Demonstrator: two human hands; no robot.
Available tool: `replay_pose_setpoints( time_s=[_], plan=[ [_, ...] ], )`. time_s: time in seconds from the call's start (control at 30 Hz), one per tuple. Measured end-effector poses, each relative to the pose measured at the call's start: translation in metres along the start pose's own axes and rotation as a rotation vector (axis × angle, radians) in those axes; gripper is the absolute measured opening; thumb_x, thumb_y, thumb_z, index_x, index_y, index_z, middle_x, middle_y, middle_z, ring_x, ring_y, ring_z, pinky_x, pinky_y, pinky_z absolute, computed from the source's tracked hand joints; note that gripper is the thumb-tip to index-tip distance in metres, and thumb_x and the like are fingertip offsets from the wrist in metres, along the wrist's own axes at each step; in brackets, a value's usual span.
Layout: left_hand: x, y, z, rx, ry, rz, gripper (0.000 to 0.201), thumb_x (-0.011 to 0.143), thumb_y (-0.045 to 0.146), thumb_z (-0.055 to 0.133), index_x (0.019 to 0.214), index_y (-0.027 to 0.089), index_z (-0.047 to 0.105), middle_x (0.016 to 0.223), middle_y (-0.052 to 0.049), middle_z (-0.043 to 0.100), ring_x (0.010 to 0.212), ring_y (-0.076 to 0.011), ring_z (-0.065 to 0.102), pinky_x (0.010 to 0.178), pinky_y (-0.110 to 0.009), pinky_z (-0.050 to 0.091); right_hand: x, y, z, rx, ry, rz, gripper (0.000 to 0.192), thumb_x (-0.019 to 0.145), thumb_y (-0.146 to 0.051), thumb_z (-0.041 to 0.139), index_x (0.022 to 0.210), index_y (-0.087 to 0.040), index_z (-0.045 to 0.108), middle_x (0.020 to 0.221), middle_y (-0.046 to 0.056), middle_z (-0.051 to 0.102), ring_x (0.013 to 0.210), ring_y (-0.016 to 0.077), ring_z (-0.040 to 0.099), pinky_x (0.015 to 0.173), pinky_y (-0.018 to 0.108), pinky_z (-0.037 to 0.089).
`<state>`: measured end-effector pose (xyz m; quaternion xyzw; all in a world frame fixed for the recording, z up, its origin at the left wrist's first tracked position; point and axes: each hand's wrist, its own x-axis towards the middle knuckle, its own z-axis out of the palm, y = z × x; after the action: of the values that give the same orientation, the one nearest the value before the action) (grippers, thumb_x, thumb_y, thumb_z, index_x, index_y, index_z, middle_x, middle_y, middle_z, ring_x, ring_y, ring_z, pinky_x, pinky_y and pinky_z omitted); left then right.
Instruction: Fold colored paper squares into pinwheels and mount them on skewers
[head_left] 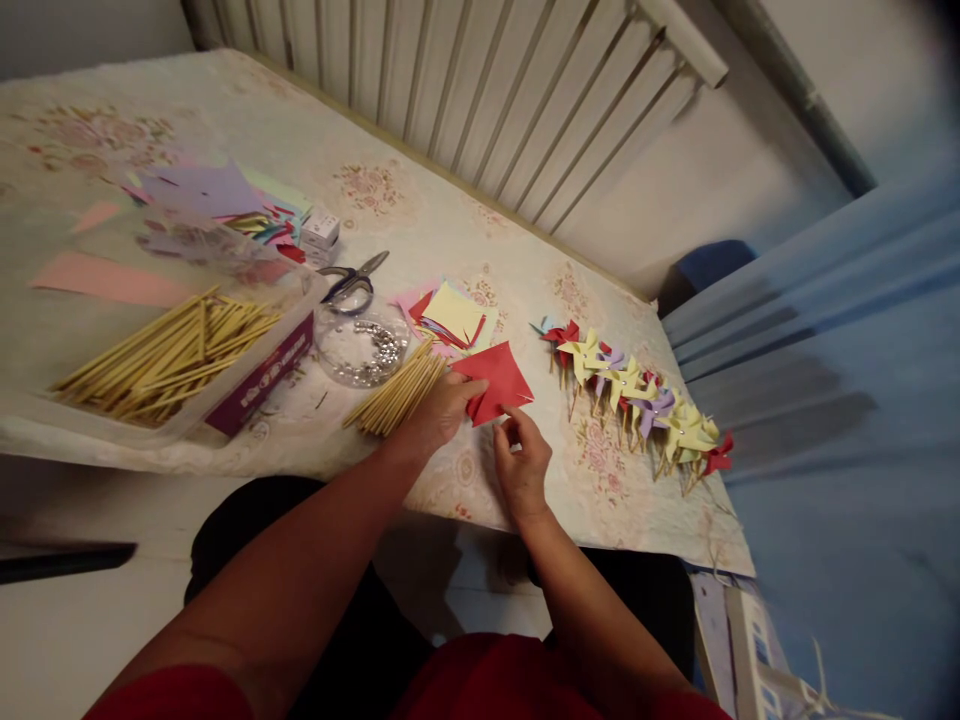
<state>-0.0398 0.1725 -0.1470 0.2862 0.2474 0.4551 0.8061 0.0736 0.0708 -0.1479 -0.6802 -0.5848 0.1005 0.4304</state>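
Head view: left hand (439, 412) rests on the tabletop (225, 110), its fingers laid flat on the left corner of a red paper square (495, 382); right hand (520, 462) pinches the square's near edge between thumb and forefinger. The square lies near the tabletop's front edge. At 9 o'clock of it, a bundle of wooden sticks (397, 393); at 3 o'clock, a row of paper pinwheels (637, 395); at 11 o'clock, scissors (354, 282) and a clear dish of studs (361, 347).
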Motion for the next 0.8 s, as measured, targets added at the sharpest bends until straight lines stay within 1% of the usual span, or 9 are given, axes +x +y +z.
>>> replay_pose_setpoints(
  time_s=[0.07,0.17,0.27,0.33,0.43,0.53,0.6,0.63,0.8],
  plan=[
    [0.001,0.000,0.001,-0.049,-0.026,0.006,0.014,0.061,0.021,0.069,0.064,0.014,0.058,0.058,0.002,0.060,0.055,-0.0092,0.054,0.059,-0.022,0.044,0.001,0.004,0.004,-0.010,-0.016,-0.051,0.036,0.084,-0.025,0.054,0.118,-0.023,0.064,0.096,0.007,0.067,0.081,0.0184,0.060,0.081,0.034,0.049],
    [0.001,0.001,0.002,-0.083,-0.037,-0.012,0.012,0.062,0.021,0.069,0.066,0.014,0.060,0.060,0.001,0.061,0.059,-0.0101,0.056,0.063,-0.023,0.046,0.007,0.008,0.007,0.021,0.006,-0.081,0.036,0.084,-0.023,0.053,0.118,-0.026,0.066,0.103,0.007,0.068,0.087,0.0194,0.062,0.085,0.035,0.049],
    [0.002,0.001,0.000,-0.064,-0.021,-0.039,0.009,0.065,0.020,0.067,0.066,0.014,0.060,0.060,0.001,0.060,0.058,-0.0094,0.055,0.060,-0.021,0.044,0.012,0.008,0.008,0.085,0.023,-0.042,0.034,0.083,-0.024,0.054,0.114,-0.027,0.068,0.108,0.007,0.069,0.090,0.0201,0.063,0.088,0.036,0.049],
    [0.002,-0.001,-0.001,-0.034,-0.003,-0.042,0.009,0.066,0.020,0.066,0.067,0.014,0.059,0.061,0.001,0.060,0.058,-0.0088,0.054,0.058,-0.021,0.042,0.014,0.007,0.009,0.119,0.018,0.012,0.031,0.083,-0.026,0.055,0.111,-0.027,0.069,0.108,0.006,0.069,0.086,0.0197,0.064,0.086,0.036,0.049],
    [0.003,-0.004,-0.004,0.008,0.015,-0.027,0.013,0.067,0.021,0.067,0.065,0.014,0.057,0.058,0.002,0.057,0.055,-0.0077,0.051,0.054,-0.020,0.039,0.016,0.002,0.009,0.181,0.020,0.112,0.023,0.083,-0.032,0.058,0.102,-0.026,0.070,0.101,0.005,0.070,0.071,0.0167,0.062,0.076,0.033,0.051],
    [0.004,-0.007,-0.006,0.061,-0.016,0.007,0.016,0.068,0.024,0.067,0.063,0.014,0.055,0.057,0.002,0.054,0.053,-0.0074,0.048,0.052,-0.021,0.036,0.020,-0.006,0.009,0.278,0.012,0.206,0.019,0.083,-0.038,0.059,0.092,-0.025,0.068,0.081,0.001,0.070,0.054,0.0139,0.057,0.063,0.030,0.049],
    [0.005,-0.009,-0.006,0.101,-0.026,0.024,0.017,0.070,0.025,0.066,0.062,0.014,0.056,0.057,0.001,0.054,0.054,-0.0079,0.048,0.052,-0.021,0.036,0.023,-0.012,0.009,0.344,0.004,0.253,0.018,0.082,-0.040,0.060,0.087,-0.024,0.066,0.068,-0.002,0.066,0.050,0.0136,0.056,0.057,0.028,0.048],
    [0.005,-0.009,-0.006,0.117,-0.024,0.027,0.016,0.070,0.025,0.065,0.063,0.014,0.056,0.057,0.001,0.055,0.054,-0.0083,0.049,0.052,-0.021,0.036,0.024,-0.014,0.009,0.371,0.007,0.272,0.018,0.082,-0.040,0.060,0.085,-0.024,0.065,0.065,-0.003,0.064,0.048,0.0134,0.056,0.055,0.028,0.047],
    [0.005,-0.010,-0.006,0.153,-0.010,0.021,0.012,0.068,0.022,0.064,0.061,0.014,0.058,0.055,0.000,0.055,0.052,-0.0087,0.048,0.051,-0.022,0.034,0.030,-0.021,0.013,0.433,0.051,0.378,0.019,0.076,-0.041,0.064,0.075,-0.022,0.060,0.057,-0.004,0.060,0.044,0.0123,0.054,0.046,0.025,0.041]
  ],
)
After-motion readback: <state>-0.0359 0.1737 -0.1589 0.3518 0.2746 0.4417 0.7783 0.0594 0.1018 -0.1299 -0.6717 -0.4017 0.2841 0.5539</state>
